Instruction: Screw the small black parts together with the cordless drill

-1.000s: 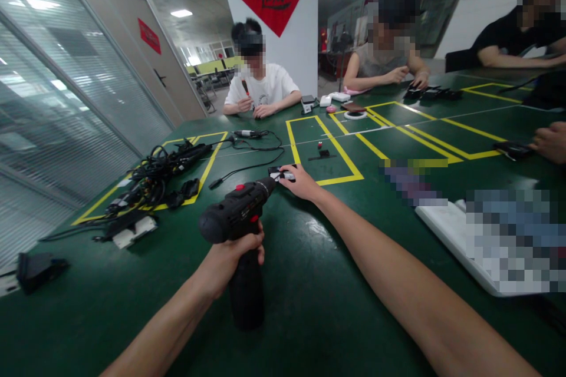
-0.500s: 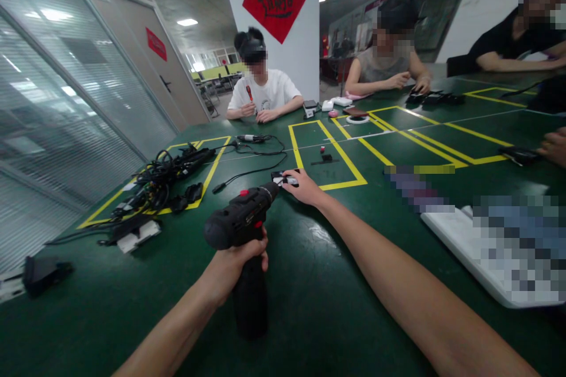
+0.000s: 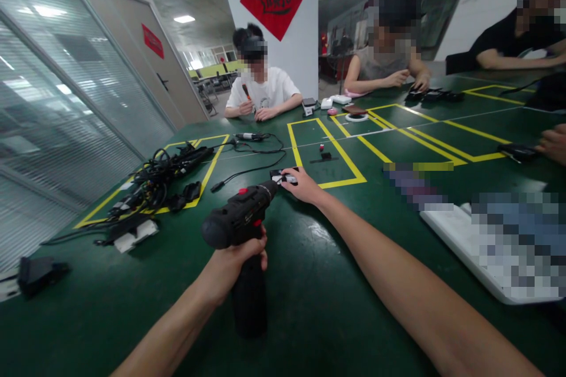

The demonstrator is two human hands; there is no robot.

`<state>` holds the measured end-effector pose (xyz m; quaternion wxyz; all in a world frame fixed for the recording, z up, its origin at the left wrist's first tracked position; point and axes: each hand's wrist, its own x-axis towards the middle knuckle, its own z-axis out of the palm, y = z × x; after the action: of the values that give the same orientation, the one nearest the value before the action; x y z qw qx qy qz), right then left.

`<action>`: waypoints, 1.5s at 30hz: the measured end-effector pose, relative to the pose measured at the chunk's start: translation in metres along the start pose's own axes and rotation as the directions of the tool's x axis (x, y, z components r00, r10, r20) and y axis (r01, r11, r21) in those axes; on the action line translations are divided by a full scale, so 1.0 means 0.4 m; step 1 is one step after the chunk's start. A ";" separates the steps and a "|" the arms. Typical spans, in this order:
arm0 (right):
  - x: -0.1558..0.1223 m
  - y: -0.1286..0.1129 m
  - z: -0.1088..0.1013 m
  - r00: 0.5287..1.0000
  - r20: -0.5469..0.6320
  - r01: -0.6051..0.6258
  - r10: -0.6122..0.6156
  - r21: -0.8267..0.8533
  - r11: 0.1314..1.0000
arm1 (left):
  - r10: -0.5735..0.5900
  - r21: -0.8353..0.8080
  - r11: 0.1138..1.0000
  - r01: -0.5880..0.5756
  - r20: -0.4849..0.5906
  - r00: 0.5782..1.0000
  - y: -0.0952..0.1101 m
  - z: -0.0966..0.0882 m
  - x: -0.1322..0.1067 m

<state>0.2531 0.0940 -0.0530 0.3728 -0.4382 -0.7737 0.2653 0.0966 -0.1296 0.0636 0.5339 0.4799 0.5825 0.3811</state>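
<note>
My left hand point(image 3: 241, 253) is wrapped round the grip of a black cordless drill point(image 3: 236, 215) with red switches. The drill points away and to the right, its bit at a small black-and-white device point(image 3: 277, 175) on the green table. Whether the bit touches the device I cannot tell. From the right side, my right hand point(image 3: 300, 184) grips this device, thumb and fingers round it and partly covering it. Beyond the right hand, a small dark part point(image 3: 326, 156) and a tiny red-and-white piece point(image 3: 322, 146) lie inside a yellow tape frame.
Tangled black cables and adapters point(image 3: 163, 179) lie at left, with another black adapter point(image 3: 38, 275) nearer. A white tray point(image 3: 460, 247) stands at right, its contents blurred. Across the table, one person holds a screwdriver point(image 3: 246, 92); others sit at right. Yellow tape point(image 3: 342, 181) marks the tabletop.
The view has shifted very slightly. Both hands, the drill and the device keep their places; the person opposite has tilted the screwdriver a little.
</note>
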 end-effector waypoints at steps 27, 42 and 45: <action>-0.003 -0.007 -0.002 1.000 0.002 -0.018 0.018 0.015 1.000 | -0.011 0.004 1.000 0.011 0.020 1.000 0.001 -0.001 0.004; -0.005 -0.007 -0.007 1.000 -0.013 0.010 -0.010 0.019 1.000 | -0.022 0.001 1.000 0.022 0.015 1.000 0.000 0.001 0.004; -0.005 -0.007 -0.006 1.000 -0.016 0.002 -0.002 0.015 1.000 | -0.015 0.023 1.000 0.014 0.017 1.000 -0.003 -0.002 0.005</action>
<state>0.2543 0.0911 -0.0501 0.3828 -0.4367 -0.7690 0.2672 0.0957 -0.1278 0.0622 0.5362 0.4849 0.5856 0.3666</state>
